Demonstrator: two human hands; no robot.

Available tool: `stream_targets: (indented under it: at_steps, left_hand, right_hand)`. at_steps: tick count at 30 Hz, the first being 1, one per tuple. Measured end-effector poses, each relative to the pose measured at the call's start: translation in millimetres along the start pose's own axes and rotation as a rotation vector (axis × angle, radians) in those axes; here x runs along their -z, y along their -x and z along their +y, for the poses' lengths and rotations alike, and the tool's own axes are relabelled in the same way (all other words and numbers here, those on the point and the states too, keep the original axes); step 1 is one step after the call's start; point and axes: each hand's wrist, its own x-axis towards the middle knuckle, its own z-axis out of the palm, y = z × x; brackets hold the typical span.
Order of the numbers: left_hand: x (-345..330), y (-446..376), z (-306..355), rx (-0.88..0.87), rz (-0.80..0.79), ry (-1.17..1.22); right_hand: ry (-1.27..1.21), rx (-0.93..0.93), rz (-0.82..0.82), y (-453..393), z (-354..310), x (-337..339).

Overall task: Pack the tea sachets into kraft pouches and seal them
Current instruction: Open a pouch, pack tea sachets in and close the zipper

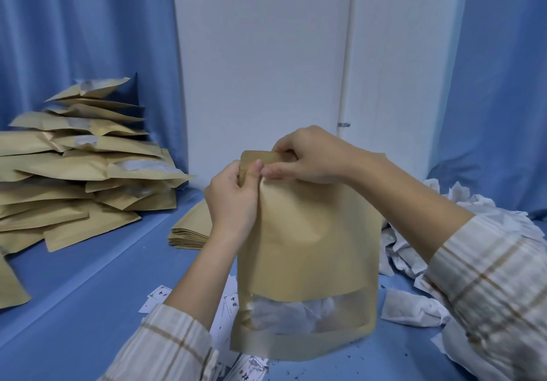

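Both forearms rise from plaid sleeves to the top of the tan kraft stand-up pouch [307,247], upright on the blue desk [88,306]. The left hand [232,197] pinches its top left corner; the right hand [307,157] pinches the top edge alongside, fingertips nearly touching.

Both hands are raised close together, thumbs nearly touching. The left hand [233,195] is curled, its thumb pressed up against the fingers in a pinching grip. The right hand [307,155] is arched over from above, fingers bent down in a pinch. Both forearms are bare below checked sleeves.
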Motion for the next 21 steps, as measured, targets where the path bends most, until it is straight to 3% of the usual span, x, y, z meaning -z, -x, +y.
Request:
stream_targets:
  at_steps: [5,10,17,21]
  left_hand:
    - [-1.2,1.2,-5.6,0.032,-0.053,0.134]
    - [2.5,0.0,-4.8,0.041,-0.01,0.151]
    - [11.3,1.9,-7.6,0.08,-0.017,0.19]
    - [23.0,-2.6,-6.4,0.099,-0.055,0.236]
  right_hand:
    - [-0.018,0.042,0.033,-2.1,0.6,-1.0]
    - [0.288,0.034,0.137,6.1,5.6,-6.3]
    - [0.349,0.022,0.171,14.7,20.2,-9.8]
    - [0.255,-0.039,0.183,30.0,35.3,-3.7]
